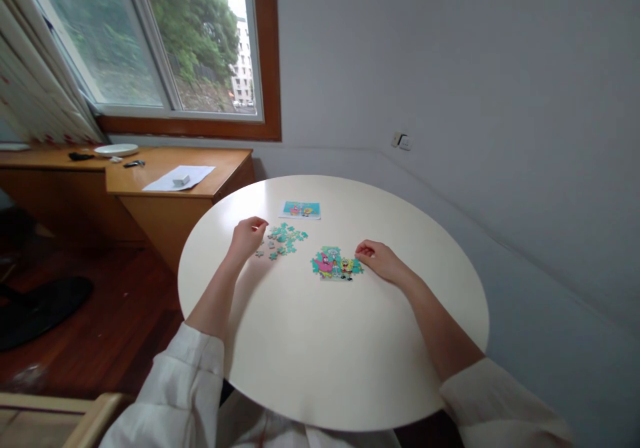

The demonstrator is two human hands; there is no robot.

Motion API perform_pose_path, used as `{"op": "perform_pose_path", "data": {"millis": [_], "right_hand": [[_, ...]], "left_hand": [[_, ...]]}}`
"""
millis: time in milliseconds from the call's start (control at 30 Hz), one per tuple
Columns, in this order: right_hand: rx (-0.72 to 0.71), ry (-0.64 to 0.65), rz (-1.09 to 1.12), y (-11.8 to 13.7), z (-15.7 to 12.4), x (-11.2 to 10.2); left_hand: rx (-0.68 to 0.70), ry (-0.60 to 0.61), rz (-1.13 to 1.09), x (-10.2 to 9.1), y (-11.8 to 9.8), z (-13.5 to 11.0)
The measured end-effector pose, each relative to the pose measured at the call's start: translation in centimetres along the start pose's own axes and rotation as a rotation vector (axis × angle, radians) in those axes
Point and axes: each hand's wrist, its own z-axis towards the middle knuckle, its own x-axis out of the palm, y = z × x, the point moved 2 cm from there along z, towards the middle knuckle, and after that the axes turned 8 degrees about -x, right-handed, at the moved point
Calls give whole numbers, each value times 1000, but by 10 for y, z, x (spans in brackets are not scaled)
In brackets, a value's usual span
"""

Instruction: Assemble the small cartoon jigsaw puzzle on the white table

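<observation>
A partly joined cartoon jigsaw (334,264) lies near the middle of the round white table (310,348). My right hand (379,258) rests at its right edge, fingers curled and pinched against the puzzle's border. A scatter of loose teal pieces (283,240) sits to the left. My left hand (247,235) is beside that scatter, fingers curled in; what it holds, if anything, is too small to see. A small reference picture (301,209) lies farther back on the table.
A wooden desk (165,188) stands at the left under the window, with a sheet of paper (179,177), a white plate (116,149) and small dark items. A wall socket (401,141) is on the right wall. A chair edge (60,418) shows bottom left.
</observation>
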Motion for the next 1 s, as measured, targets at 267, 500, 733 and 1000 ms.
{"op": "perform_pose_path", "data": {"millis": [267, 500, 733, 1000], "right_hand": [[-8, 7, 1, -2, 1, 0], [-19, 8, -14, -6, 2, 1], [-21, 21, -22, -3, 1, 1], [-24, 21, -30, -2, 1, 1]], "left_hand": [[-20, 112, 175, -3, 10, 3], [45, 236, 258, 6, 3, -7], [-11, 109, 275, -3, 12, 3], [-92, 80, 244, -10, 29, 13]]}}
